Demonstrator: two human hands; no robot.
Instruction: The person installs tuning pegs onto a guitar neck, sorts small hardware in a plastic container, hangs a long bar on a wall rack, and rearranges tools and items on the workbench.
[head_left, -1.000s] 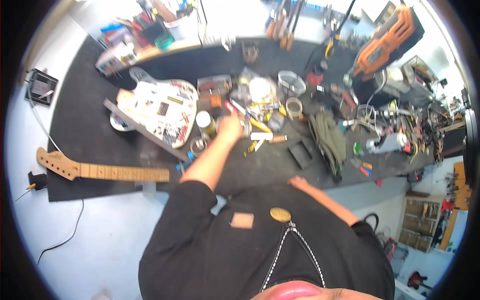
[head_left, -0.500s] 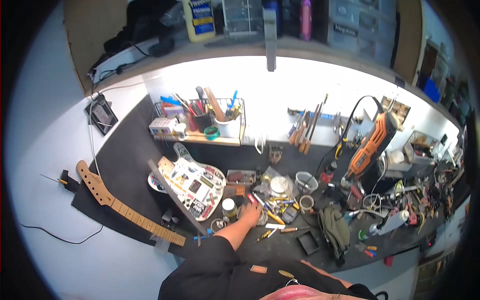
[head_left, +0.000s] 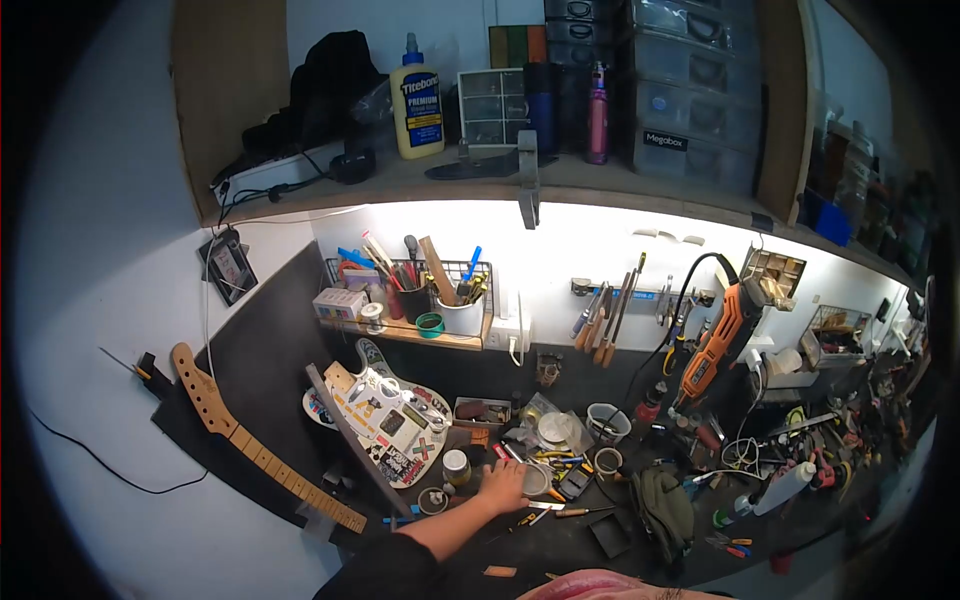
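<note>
My left hand (head_left: 503, 486) reaches in from the lower left over the cluttered bench, palm down with its fingers apart. Beside its fingertips lies a round, pale dish or lid (head_left: 537, 481); I cannot tell whether they touch. Left of the hand stands a small jar with a white lid (head_left: 456, 463). A round open container (head_left: 433, 500) is near my wrist. Several pens and small tools lie beyond and to the right, next to a dark tray (head_left: 609, 536). My right hand is out of the picture.
A sticker-covered guitar body (head_left: 397, 420) leans at the back left, with a guitar neck (head_left: 270, 461) along the left edge. An orange power tool (head_left: 717, 340) hangs at right. A shelf (head_left: 620, 190) with a glue bottle (head_left: 417, 108) and drawers crosses above. A green pouch (head_left: 662, 515) lies right.
The view has tipped upward, so more of the shelf shows and the bench sits lower. My left hand stays among the same small items, its fingers still spread.
</note>
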